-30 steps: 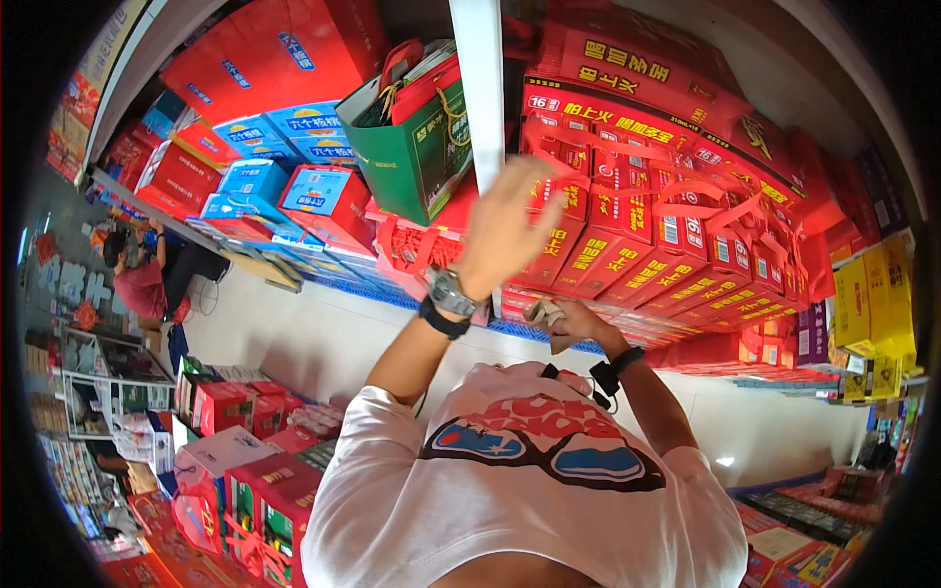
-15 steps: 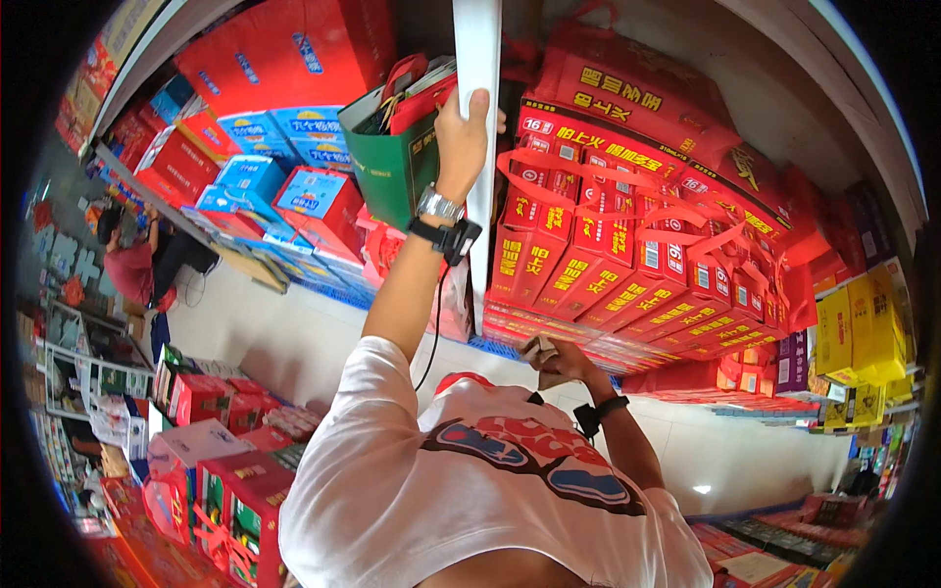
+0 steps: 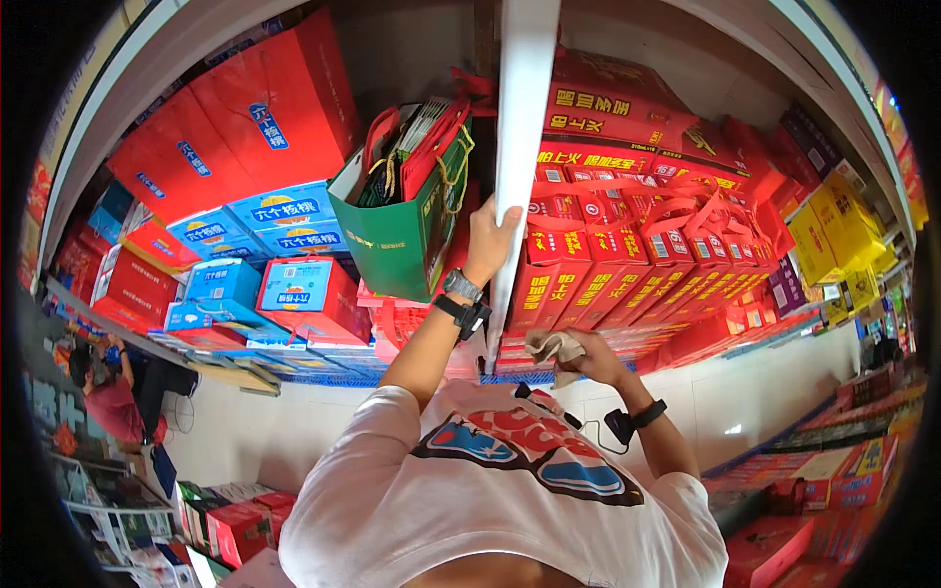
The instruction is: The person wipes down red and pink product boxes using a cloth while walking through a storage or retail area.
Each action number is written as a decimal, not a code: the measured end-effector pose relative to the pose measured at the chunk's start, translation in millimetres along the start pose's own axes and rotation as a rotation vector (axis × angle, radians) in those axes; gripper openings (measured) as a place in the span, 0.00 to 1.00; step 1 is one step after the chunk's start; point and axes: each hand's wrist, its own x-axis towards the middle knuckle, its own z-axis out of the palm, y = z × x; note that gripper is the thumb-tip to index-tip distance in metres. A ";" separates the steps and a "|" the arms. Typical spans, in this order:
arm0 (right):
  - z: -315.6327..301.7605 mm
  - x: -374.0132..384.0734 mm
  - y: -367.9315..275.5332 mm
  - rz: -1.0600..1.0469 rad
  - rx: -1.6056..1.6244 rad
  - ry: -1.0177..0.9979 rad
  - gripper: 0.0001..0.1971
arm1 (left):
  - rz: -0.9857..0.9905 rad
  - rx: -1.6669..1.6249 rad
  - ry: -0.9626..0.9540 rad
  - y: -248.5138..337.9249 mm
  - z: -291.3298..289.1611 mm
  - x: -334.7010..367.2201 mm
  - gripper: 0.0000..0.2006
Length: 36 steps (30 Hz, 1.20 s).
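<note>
A white upright post point(image 3: 524, 127) stands between two stacks of boxes. My left hand point(image 3: 493, 240) is closed around its edge, thumb on the front face and the other fingers partly hidden. A green gift bag point(image 3: 397, 250) stuffed with red and green folded bags is just left of that hand. My right hand point(image 3: 593, 359) grips a crumpled beige cloth point(image 3: 556, 350), held low in front of the red drink cartons point(image 3: 627, 269) with ribbon handles. Whether the cloth touches the cartons I cannot tell.
Blue-and-white cartons point(image 3: 284, 211) and large red boxes point(image 3: 235, 127) fill the left side. Yellow boxes point(image 3: 833, 235) stand far right. The lower stacks rest on a blue pallet point(image 3: 520, 378). A person in a dark red top point(image 3: 116, 407) is at the far left.
My left hand has slid down the post and now grips it lower, beside the green bag's lower part. My right hand still holds the cloth. The whole view has shifted.
</note>
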 end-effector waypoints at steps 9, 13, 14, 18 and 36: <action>-38.6 35.8 -156.2 -0.356 -0.179 0.983 0.26 | -0.005 0.267 -0.174 -22.4 -40.7 -19.8 0.29; -46.6 67.0 -234.7 -0.795 -0.921 1.130 0.23 | 0.058 0.333 -0.210 -35.8 -55.6 -16.1 0.33; -43.5 79.3 -254.5 -0.909 -1.065 1.101 0.23 | 0.056 0.327 -0.206 -36.7 -56.9 -16.4 0.33; -34.6 139.6 -288.5 -0.832 -1.263 0.787 0.26 | 0.039 0.341 -0.273 -24.8 -52.1 -22.5 0.40; -118.2 188.3 -250.7 -1.129 -1.444 0.196 0.12 | 0.039 0.308 -0.209 -63.7 -55.5 -21.0 0.36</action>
